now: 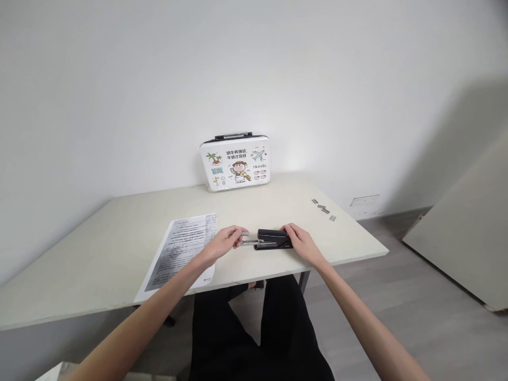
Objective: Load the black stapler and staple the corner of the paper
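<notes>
A black stapler [272, 239] lies on the pale table [119, 233] near its front edge, with its metal staple tray pulled out to the left. My right hand [299, 242] grips the stapler's right end, fingers curled over it. My left hand [225, 242] is closed in a pinch on a small grey strip of staples [245, 233] held just above the open tray. A printed sheet of paper [183, 255] lies to the left of my left hand.
A white carry case [235, 163] with cartoon travel pictures stands against the wall at the back of the table. Several loose staple strips [324, 209] lie near the table's right edge. A large pale board [464, 233] leans at the right on the floor.
</notes>
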Tool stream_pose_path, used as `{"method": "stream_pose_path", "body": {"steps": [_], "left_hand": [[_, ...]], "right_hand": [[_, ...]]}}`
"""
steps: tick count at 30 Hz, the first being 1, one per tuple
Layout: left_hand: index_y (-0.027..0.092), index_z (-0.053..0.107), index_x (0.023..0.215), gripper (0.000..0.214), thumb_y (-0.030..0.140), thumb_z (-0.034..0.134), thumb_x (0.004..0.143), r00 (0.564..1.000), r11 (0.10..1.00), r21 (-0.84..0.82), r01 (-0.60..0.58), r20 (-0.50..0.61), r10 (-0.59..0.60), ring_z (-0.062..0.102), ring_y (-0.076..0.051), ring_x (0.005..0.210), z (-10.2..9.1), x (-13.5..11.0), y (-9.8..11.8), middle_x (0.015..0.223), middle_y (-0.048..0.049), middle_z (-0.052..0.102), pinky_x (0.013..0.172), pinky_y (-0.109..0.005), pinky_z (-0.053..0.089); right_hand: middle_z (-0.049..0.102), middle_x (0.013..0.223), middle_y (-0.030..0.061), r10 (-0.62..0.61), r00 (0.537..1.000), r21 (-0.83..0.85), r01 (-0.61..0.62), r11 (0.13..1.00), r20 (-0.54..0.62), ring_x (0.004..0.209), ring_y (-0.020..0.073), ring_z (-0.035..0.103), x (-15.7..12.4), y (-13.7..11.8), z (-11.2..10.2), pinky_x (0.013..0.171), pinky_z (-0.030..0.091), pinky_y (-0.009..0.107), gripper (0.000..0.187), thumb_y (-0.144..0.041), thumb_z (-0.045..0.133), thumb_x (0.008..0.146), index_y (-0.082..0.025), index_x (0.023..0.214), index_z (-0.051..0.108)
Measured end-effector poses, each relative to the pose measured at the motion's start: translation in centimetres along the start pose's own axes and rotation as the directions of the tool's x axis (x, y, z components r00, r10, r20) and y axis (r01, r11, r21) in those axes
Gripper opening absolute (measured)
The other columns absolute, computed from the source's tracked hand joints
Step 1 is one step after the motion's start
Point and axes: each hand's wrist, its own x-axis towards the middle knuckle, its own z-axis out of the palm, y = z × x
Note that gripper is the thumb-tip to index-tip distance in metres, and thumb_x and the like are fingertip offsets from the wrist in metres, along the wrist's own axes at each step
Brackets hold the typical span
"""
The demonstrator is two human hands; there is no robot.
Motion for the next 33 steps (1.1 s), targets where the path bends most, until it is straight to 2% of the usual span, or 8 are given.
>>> {"method": "stream_pose_path", "body": {"steps": [5, 9, 11, 20, 33], "left_hand": [[0.019, 0.07, 0.122, 0.045, 0.054, 0.058, 0.096, 0.998, 0.988, 0.142, -0.065, 0.0, 0.066, 0.067, -0.02, 0.084, -0.3, 0.0, -1.1, 0.091, -0.0045, 0.072, 0.081, -0.034, 0.051], [0.023, 0.075, 0.113, 0.037, 0.051, 0.056, 0.099, 0.979, 0.913, 0.381, -0.146, -0.078, 0.189, 0.069, -0.022, 0.089, 0.1, -0.2, -1.6, 0.106, -0.0062, 0.074, 0.082, -0.036, 0.053], [0.024, 0.077, 0.111, 0.036, 0.05, 0.054, 0.101, 0.963, 0.879, 0.444, -0.175, -0.107, 0.246, 0.068, -0.022, 0.092, 0.4, -0.2, -1.6, 0.113, -0.0068, 0.072, 0.082, -0.036, 0.053], [0.024, 0.076, 0.108, 0.026, 0.039, 0.054, 0.104, 0.95, 0.846, 0.486, -0.22, -0.089, 0.298, 0.068, -0.024, 0.1, 1.4, -0.2, -2.3, 0.113, -0.0058, 0.071, 0.093, -0.039, 0.053], [0.024, 0.073, 0.107, 0.024, 0.038, 0.055, 0.103, 0.945, 0.835, 0.498, -0.235, -0.086, 0.317, 0.068, -0.024, 0.103, 1.7, -0.2, -2.8, 0.113, -0.0061, 0.071, 0.095, -0.04, 0.054]], "right_hand": [[0.074, 0.1, 0.0045, -0.009, 1.0, 0.006, 0.009, 1.0, -0.002, 0.093, 0.0246, 0.063, -0.1, -0.2, -0.1, 0.089, 0.047, 0.035, 0.045, -0.054, 0.035, 0.105, -0.026, 0.094, 0.069], [0.074, 0.099, 0.0043, -0.002, 1.0, 0.001, 0.002, 1.0, -0.004, 0.093, 0.0249, 0.063, -0.2, -0.3, -0.1, 0.089, 0.047, 0.035, 0.045, -0.053, 0.035, 0.105, -0.026, 0.096, 0.07], [0.074, 0.1, 0.0043, -0.003, 1.0, -0.001, 0.003, 1.0, -0.003, 0.094, 0.0249, 0.064, -0.1, -0.1, 0.0, 0.089, 0.047, 0.035, 0.046, -0.053, 0.035, 0.105, -0.026, 0.099, 0.071], [0.074, 0.1, 0.0048, 0.001, 1.0, -0.01, -0.001, 1.0, 0.006, 0.094, 0.0253, 0.063, 0.0, 0.2, -0.1, 0.089, 0.047, 0.035, 0.047, -0.054, 0.034, 0.105, -0.026, 0.101, 0.072], [0.074, 0.101, 0.0036, -0.006, 1.0, -0.005, 0.006, 1.0, 0.006, 0.094, 0.024, 0.064, -0.1, -0.1, -0.1, 0.089, 0.047, 0.034, 0.047, -0.052, 0.034, 0.106, -0.027, 0.101, 0.073]]}}
